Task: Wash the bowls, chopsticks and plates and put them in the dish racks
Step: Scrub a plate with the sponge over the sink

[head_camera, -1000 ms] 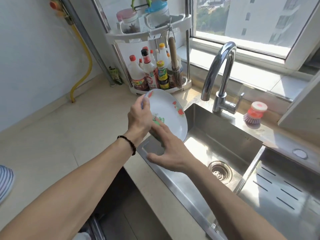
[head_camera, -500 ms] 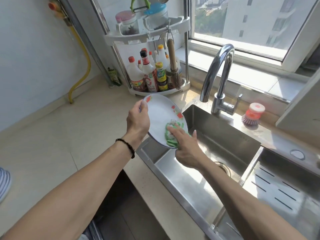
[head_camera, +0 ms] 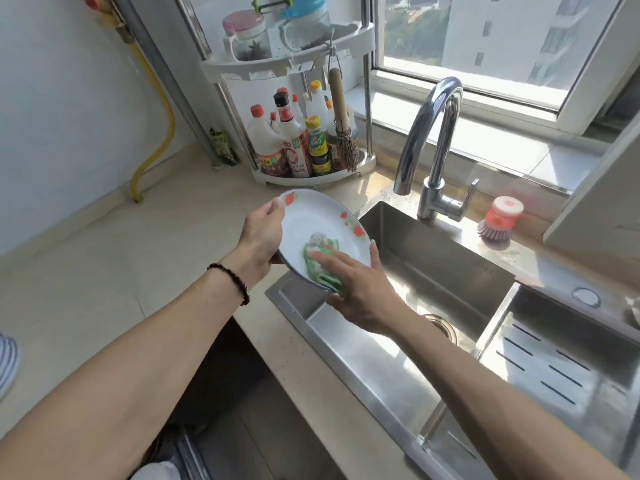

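Left hand point(head_camera: 259, 237), its grip clamped on the far-left rim of the plate point(head_camera: 311, 226), holds it tilted above the near-left corner of the sink point(head_camera: 433, 261). Right hand point(head_camera: 360, 289), fingers straight and flat, presses a green cloth point(head_camera: 320, 261) against the plate's face. Faucet point(head_camera: 429, 147) rises behind the sink; dish brush point(head_camera: 500, 220) stands on the worktop point(head_camera: 138, 271) right of the faucet.

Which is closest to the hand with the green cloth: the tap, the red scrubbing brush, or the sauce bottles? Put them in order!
From the right hand, in the head view:
1. Tap, just behind it over the sink.
2. Sauce bottles, back left on the corner rack.
3. Red scrubbing brush, far right on the sink ledge; nearly ties with the bottles.
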Tool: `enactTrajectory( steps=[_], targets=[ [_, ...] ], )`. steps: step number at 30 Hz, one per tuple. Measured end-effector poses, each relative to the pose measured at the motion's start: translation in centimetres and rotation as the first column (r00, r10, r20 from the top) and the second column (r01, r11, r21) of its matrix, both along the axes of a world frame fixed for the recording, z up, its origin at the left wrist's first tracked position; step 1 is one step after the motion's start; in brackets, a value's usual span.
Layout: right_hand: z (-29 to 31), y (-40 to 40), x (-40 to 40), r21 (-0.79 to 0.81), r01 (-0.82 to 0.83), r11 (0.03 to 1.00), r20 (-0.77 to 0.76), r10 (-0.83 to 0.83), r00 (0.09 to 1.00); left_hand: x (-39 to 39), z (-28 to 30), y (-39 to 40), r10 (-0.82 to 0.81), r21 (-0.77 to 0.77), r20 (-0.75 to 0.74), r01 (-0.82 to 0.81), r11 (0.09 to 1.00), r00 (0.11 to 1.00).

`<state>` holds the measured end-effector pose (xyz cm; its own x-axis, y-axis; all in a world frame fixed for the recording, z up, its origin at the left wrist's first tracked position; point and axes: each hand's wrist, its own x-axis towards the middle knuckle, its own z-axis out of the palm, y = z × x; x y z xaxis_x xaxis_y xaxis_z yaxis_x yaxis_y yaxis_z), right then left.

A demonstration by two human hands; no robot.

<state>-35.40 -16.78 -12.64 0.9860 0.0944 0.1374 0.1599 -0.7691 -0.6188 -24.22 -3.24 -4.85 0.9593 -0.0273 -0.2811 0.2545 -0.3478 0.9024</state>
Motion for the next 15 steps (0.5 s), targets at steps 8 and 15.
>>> enactTrajectory(
  steps=[8, 15],
  targets=[
    [0.4, 0.3, 1.0, -0.195, 0.334, 0.922, 0.391, -0.239, 0.889, -1.7, 0.4, 0.4, -0.02, -0.272, -0.085, -0.004, 0.962, 0.996],
    [1.9, 2.1, 0.5, -0.021, 0.054, 0.998, 0.062, -0.052, 0.997, -2.8, -0.9, -1.5, 0.113, -0.235, 0.23, -0.057, 0.97, 0.967]
  ],
)
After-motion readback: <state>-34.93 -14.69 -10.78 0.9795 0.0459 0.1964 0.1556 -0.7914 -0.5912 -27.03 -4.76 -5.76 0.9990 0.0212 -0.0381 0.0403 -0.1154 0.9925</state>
